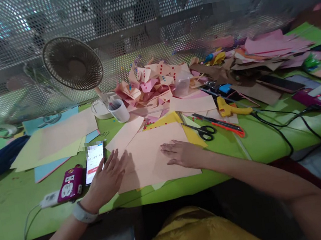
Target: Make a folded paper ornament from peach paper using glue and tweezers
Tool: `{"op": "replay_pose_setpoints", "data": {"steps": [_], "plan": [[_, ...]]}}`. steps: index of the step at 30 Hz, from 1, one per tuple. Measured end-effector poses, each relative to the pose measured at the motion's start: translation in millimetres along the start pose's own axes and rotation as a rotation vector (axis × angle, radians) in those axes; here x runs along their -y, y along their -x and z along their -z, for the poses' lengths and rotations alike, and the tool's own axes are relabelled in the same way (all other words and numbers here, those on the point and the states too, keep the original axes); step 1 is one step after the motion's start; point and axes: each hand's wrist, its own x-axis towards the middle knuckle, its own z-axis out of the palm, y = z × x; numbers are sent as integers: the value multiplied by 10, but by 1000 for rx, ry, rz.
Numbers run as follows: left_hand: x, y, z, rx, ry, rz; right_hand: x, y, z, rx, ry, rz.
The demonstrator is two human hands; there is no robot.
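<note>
A peach sheet of paper (147, 154) lies flat near the table's front edge, with other peach and yellow papers partly under it. My right hand (182, 155) rests on its right part, fingers stretched out and palm down. Over its left edge is my left hand (106, 181), fingers extended, with a white band on the wrist. Just left of that hand lies a lit phone (94, 163). Black-handled scissors (205, 131) and an orange-and-black cutter knife (222, 123) lie to the right of the sheet. Neither hand grips anything.
A fan (74, 64) and a white cup (119, 111) stand behind. A heap of dotted paper scraps (154, 82) fills the back. A yellow glue gun (231, 107) and black cables (282, 121) lie right; a purple power socket (71, 184) is left. A perforated metal screen (145, 25) bounds the table.
</note>
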Motion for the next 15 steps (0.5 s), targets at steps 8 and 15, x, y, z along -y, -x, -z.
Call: {"op": "replay_pose_setpoints", "data": {"steps": [8, 15], "plan": [[-488, -474, 91, -88, 224, -106, -61, -7, -8, -187, 353, 237], [-763, -661, 43, -46, 170, -266, -70, 85, 92, -255, 411, 197]]}}
